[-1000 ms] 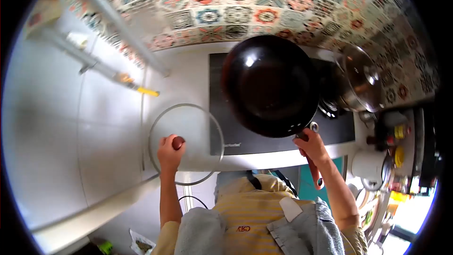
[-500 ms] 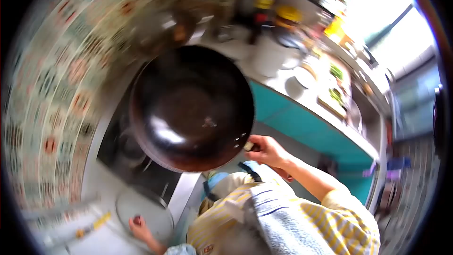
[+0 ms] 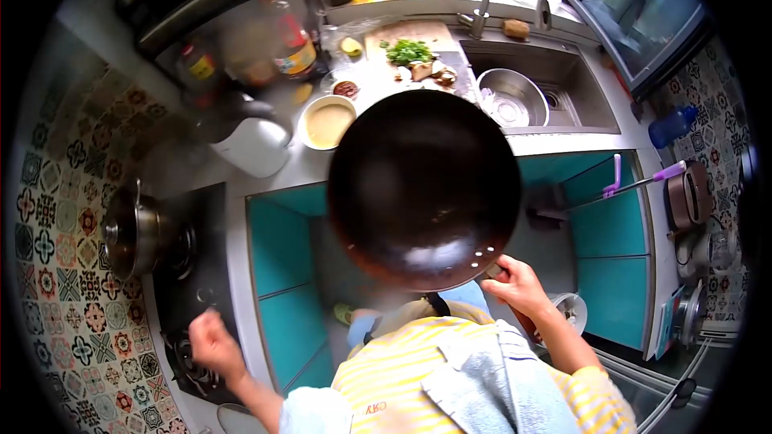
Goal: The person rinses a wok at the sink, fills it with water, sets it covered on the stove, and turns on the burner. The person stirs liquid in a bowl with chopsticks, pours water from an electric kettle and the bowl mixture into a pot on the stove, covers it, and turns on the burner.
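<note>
My right hand (image 3: 523, 285) is wrapped round the short handle of a dark wok (image 3: 426, 193). The wok hangs in the air in front of my body, its inside facing me, with a few small bits near the lower rim. My left hand (image 3: 215, 345), slightly blurred, is over the front part of the black gas stove (image 3: 193, 289). Its fingers are curled in and nothing shows in them. A glass lid (image 3: 233, 418) lies on the counter below that hand, mostly cut off by my sleeve.
A steel pot (image 3: 133, 233) stands on the rear burner. Along the counter are a white jug (image 3: 257, 147), a bowl of pale liquid (image 3: 328, 122), and a chopping board (image 3: 410, 32) with chopped greens (image 3: 408, 51) and mushrooms. The sink (image 3: 591, 88) holds a steel basin (image 3: 515, 96).
I have turned from the stove toward the sink, carrying the wok with my right hand. My left hand has left the glass lid's knob and risen over the stove.
</note>
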